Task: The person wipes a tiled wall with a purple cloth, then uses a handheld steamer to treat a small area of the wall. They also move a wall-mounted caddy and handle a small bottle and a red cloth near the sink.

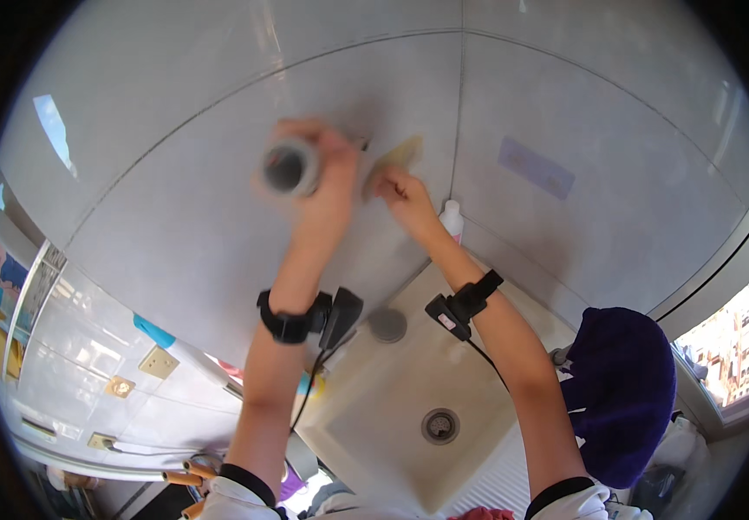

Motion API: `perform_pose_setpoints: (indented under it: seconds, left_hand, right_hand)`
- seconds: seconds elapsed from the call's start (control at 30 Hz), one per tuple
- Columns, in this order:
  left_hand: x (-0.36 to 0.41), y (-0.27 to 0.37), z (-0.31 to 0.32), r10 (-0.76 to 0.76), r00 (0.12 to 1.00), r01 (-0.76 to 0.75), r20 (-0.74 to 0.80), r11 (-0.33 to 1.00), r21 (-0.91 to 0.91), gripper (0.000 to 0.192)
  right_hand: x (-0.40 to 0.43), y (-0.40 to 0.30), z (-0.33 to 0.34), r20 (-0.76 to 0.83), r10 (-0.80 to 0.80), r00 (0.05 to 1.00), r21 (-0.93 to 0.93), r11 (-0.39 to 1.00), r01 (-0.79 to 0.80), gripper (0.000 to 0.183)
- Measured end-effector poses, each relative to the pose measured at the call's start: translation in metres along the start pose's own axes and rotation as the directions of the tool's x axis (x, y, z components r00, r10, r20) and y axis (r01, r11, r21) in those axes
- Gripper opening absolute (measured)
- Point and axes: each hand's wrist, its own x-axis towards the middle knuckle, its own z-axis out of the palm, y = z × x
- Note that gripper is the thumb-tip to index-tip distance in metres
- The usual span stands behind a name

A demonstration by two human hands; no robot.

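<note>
Both of my hands are raised against the grey tiled wall [218, 214], above a cream sink. My left hand [332, 153] is closed around a grey roll or cup-like cylinder [289, 168], whose round dark opening faces me; motion blurs it. A small dark piece shows on the wall side of its fingers. To the right, my right hand [404, 195] pinches a thin yellowish translucent sheet [404, 153], also blurred. On the right-hand wall is a pale purple translucent strip [536, 167] lying flat. Black straps with devices sit on both wrists.
Below lies the sink [361, 422] with a metal drain [441, 426] and a grey round object [387, 324] at its back ledge. A white bottle [452, 221] stands in the wall corner. A dark purple cloth [621, 396] hangs right; wall sockets [158, 363] are left.
</note>
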Motion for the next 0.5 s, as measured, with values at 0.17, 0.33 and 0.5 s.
perform_pose_setpoints:
  seconds: [0.17, 0.33, 0.5]
  left_hand:
    - [-0.011, -0.008, -0.002, -0.123, 0.990, 0.110, 0.070, 0.981, 0.159, 0.013]
    - [-0.003, 0.017, 0.005, -0.078, 0.996, 0.081, 0.045, 0.994, -0.076, 0.013]
    - [-0.001, 0.020, 0.016, -0.258, 0.958, 0.209, -0.126, 0.928, -0.310, 0.014]
  right_hand:
    - [-0.002, -0.002, 0.002, 0.041, 0.183, 0.982, 0.082, 0.979, -0.186, 0.016]
    - [-0.003, -0.003, 0.006, -0.014, 0.158, 0.987, 0.110, 0.982, -0.156, 0.016]
    - [0.005, 0.000, 0.003, -0.029, 0.050, 0.998, 0.097, 0.994, -0.047, 0.015]
